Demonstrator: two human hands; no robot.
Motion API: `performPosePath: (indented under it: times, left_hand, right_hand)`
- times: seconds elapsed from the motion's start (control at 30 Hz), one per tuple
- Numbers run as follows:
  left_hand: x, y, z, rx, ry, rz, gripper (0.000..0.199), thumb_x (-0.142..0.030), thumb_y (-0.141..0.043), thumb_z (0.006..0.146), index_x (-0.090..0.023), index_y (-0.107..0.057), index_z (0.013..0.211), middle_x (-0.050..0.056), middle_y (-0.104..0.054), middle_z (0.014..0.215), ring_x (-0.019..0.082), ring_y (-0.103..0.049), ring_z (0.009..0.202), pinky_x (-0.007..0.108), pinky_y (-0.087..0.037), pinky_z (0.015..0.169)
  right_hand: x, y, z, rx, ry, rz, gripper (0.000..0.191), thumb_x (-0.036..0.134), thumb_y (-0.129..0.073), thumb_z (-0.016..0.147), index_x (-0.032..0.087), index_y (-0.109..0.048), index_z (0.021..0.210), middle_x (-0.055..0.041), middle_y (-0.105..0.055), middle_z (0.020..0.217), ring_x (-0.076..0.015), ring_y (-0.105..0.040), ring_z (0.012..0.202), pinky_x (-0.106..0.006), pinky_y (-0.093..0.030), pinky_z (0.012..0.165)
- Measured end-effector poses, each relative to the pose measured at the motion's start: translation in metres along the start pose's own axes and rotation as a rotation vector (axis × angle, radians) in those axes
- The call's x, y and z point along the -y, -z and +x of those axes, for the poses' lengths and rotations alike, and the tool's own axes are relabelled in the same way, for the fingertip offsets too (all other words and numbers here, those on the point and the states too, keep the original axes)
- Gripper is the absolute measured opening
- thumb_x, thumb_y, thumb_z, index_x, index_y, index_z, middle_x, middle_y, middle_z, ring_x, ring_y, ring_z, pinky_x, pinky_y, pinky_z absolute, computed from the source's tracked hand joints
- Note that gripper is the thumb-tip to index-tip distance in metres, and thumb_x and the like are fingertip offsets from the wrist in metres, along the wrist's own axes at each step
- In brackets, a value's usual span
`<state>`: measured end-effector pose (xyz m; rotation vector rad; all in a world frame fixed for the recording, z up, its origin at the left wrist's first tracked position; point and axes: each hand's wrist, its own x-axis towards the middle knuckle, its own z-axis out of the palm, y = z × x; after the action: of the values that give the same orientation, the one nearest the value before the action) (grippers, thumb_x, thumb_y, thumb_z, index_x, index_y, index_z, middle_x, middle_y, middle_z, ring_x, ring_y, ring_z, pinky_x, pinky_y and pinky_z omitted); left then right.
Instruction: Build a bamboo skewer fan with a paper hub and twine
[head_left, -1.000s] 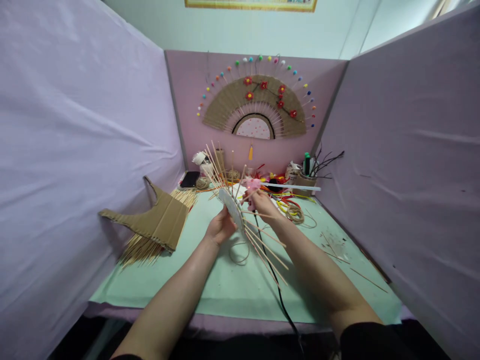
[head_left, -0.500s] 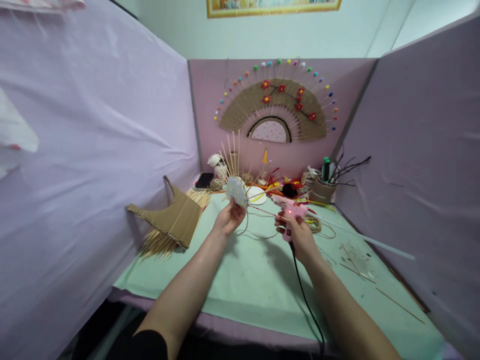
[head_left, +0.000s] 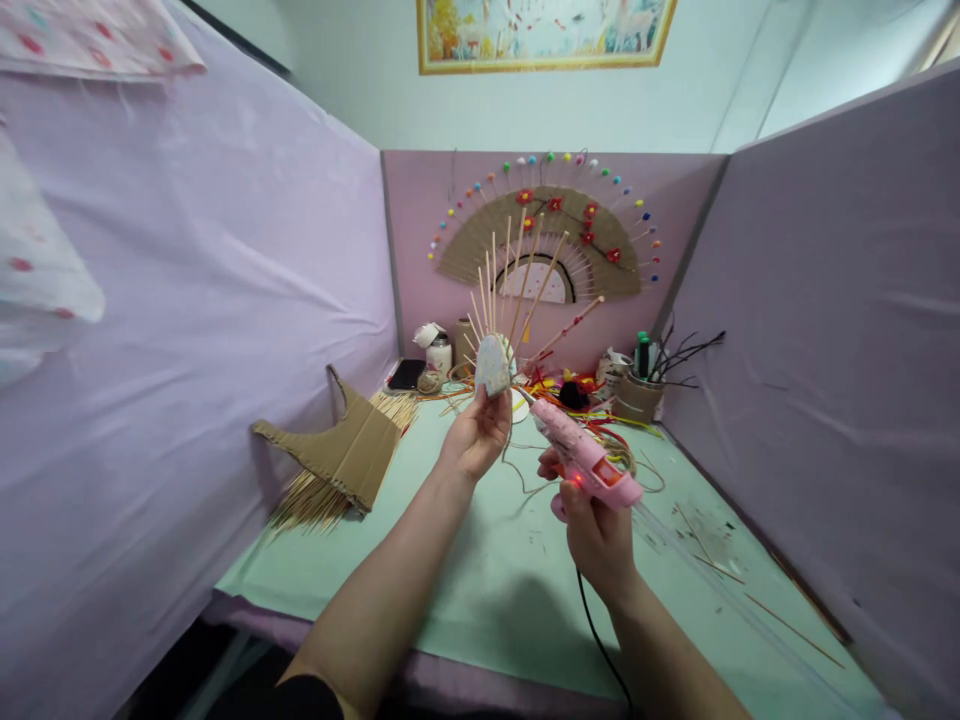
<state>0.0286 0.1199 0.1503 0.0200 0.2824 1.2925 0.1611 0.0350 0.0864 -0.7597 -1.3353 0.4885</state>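
Observation:
My left hand point(head_left: 480, 435) grips the lower edge of a small rounded piece point(head_left: 493, 366), pale on its face, with several thin wooden sticks point(head_left: 517, 280) fanning up and to the right from it. In my right hand point(head_left: 596, 525) is a pink hot glue gun point(head_left: 585, 455) with a red light on. Its nozzle points up and left, close to the right side of the rounded piece; whether it touches cannot be made out. A black cord point(head_left: 592, 610) hangs below the gun. One stick at the right carries reddish marks.
At the left, a curved cardboard piece point(head_left: 341, 440) lies over a bundle of thin sticks point(head_left: 307, 500). Pens and twigs stand in a container point(head_left: 637, 397) at the back right. A cardboard fan point(head_left: 480, 240) hangs on the back panel. Loose sticks point(head_left: 791, 628) lie at the right.
The glue gun has turned and come up beside the rounded piece, its nozzle now near it. My left hand has moved slightly right, turning the piece so its sticks spread upward. The view has tilted up.

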Motion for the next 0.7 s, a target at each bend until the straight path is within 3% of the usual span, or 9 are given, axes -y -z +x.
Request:
performPosePath:
  times: [0.27, 0.43, 0.7]
  left_hand:
    - [0.009, 0.0, 0.001, -0.006, 0.023, -0.027, 0.027, -0.017, -0.044, 0.1, -0.003, -0.064, 0.112, 0.01, -0.073, 0.076, 0.014, -0.072, 0.068, 0.019, -0.061, 0.064]
    - [0.012, 0.001, 0.0, -0.031, 0.013, -0.037, 0.025, -0.015, -0.043, 0.099, -0.003, -0.065, 0.107, 0.01, -0.073, 0.072, 0.014, -0.071, 0.063, 0.019, -0.06, 0.062]
    - [0.012, 0.004, 0.0, -0.054, 0.03, -0.035, 0.027, -0.015, -0.045, 0.099, -0.005, -0.064, 0.115, 0.009, -0.073, 0.073, 0.014, -0.072, 0.064, 0.019, -0.06, 0.061]
  right_hand:
    - [-0.009, 0.006, -0.001, -0.037, 0.004, -0.095, 0.027, 0.044, -0.055, 0.09, 0.02, -0.065, 0.098, -0.0092, -0.07, 0.091, -0.0196, -0.065, 0.069, -0.026, -0.045, 0.043]
    - [-0.019, 0.008, -0.004, -0.017, 0.023, -0.119, 0.028, 0.044, -0.054, 0.091, 0.02, -0.064, 0.103, -0.0104, -0.07, 0.094, -0.0228, -0.066, 0.076, -0.03, -0.05, 0.048]
    - [-0.027, 0.009, -0.007, -0.023, 0.033, -0.152, 0.029, 0.044, -0.053, 0.093, 0.02, -0.067, 0.102, -0.0104, -0.07, 0.094, -0.0235, -0.066, 0.079, -0.032, -0.052, 0.053]
